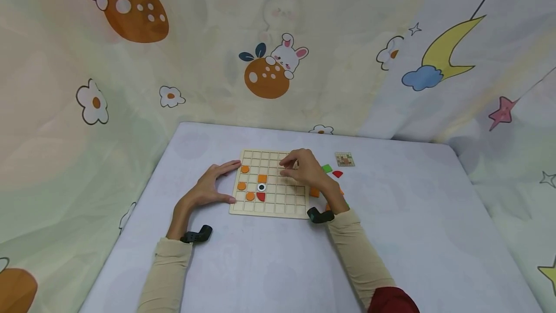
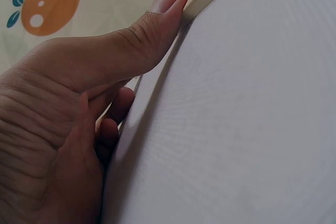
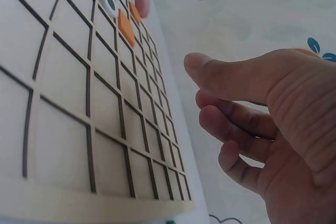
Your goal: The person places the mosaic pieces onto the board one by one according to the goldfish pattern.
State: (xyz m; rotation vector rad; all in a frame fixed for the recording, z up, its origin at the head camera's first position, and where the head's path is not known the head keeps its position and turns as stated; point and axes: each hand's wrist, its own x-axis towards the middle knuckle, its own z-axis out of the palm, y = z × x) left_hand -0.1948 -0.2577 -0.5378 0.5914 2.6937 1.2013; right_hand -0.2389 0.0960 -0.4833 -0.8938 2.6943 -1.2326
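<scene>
A gridded board [image 1: 284,204] lies flat on the table [image 1: 269,264], and the laying of pieces on it is judged to be at an early stage. Six pieces have been set, all in the left part: three orange discs [image 1: 245,169], and a column made up of an orange square [image 1: 262,178], an eye disc [image 1: 261,187] below it and a red wedge [image 1: 261,197] below that. Most of the cells in sight are bare. Loose pieces are left to the right of the board, among them a green piece [image 1: 326,168], a second red wedge [image 1: 337,174] and an orange block [image 1: 314,192]; how many more there are cannot be told, since some are half covered by the right forearm. A small patterned card [image 1: 345,159] is placed beyond them.

The board's left edge is touched by the left hand [image 1: 206,190], with thumb and fingers spread wide apart. The right hand [image 1: 310,170] is held above the board's right part, its fingers loosely bent.

In the left wrist view, the thumb [image 2: 142,40] is seen pressed to the board's edge, whose thickness is hidden from above. In the right wrist view, a gap is shown between the right thumb and fingertips, with nothing pinched there; the loose pieces and the card are shown whole only from the head.
</scene>
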